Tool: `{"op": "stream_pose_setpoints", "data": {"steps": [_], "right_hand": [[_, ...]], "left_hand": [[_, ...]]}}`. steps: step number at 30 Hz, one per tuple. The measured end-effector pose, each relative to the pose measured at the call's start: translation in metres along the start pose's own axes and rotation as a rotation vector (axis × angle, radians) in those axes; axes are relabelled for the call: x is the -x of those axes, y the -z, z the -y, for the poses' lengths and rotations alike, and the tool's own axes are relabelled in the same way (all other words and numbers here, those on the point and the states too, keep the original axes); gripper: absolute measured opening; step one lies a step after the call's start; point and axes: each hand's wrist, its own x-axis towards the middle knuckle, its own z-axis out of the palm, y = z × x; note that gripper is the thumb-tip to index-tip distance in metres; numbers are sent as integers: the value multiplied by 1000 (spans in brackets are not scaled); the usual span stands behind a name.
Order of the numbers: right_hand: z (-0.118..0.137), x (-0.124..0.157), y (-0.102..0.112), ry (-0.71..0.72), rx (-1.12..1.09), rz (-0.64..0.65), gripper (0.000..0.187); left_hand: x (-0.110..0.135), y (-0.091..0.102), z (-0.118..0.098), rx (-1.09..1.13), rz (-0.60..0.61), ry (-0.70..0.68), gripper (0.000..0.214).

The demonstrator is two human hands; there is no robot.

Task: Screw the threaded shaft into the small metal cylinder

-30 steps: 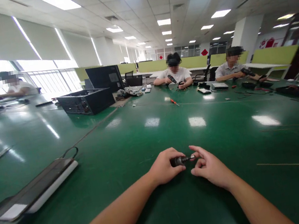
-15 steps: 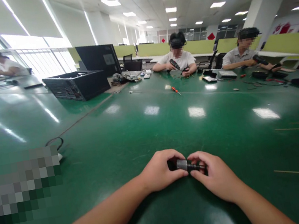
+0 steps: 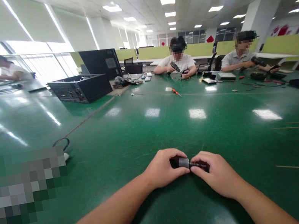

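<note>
Both my hands meet low in the middle of the green table point(image 3: 153, 134). My left hand point(image 3: 161, 169) is closed round the dark body of a small electric screwdriver point(image 3: 184, 162). My right hand point(image 3: 220, 175) is closed on its front end, with thumb and fingers pinching the thin metal tip. The tool lies level, just above the table. Most of its body is hidden by my fingers.
A blurred-out flat device point(image 3: 20, 185) with a black cable lies at the left. A black computer case point(image 3: 81, 88) and a monitor point(image 3: 100, 63) stand farther back. An orange screwdriver point(image 3: 175, 92) lies mid-table. Two people work at the far side, another at the far left.
My right hand has gone from open fingers touching the tip to a closed grip over the tool's front. The camera has tilted slightly; the hands stay in place.
</note>
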Motion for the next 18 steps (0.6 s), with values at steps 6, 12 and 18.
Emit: {"op": "stream_pose_setpoints", "data": {"steps": [6, 12, 18], "right_hand": [[2, 2, 1, -12, 22, 8, 11], [2, 2, 1, -13, 32, 6, 10], [2, 2, 2, -15, 41, 6, 9]], "left_hand": [[1, -1, 0, 3, 9, 9, 31], [1, 0, 1, 14, 15, 14, 31], [0, -1, 2, 21, 18, 17, 31]]}}
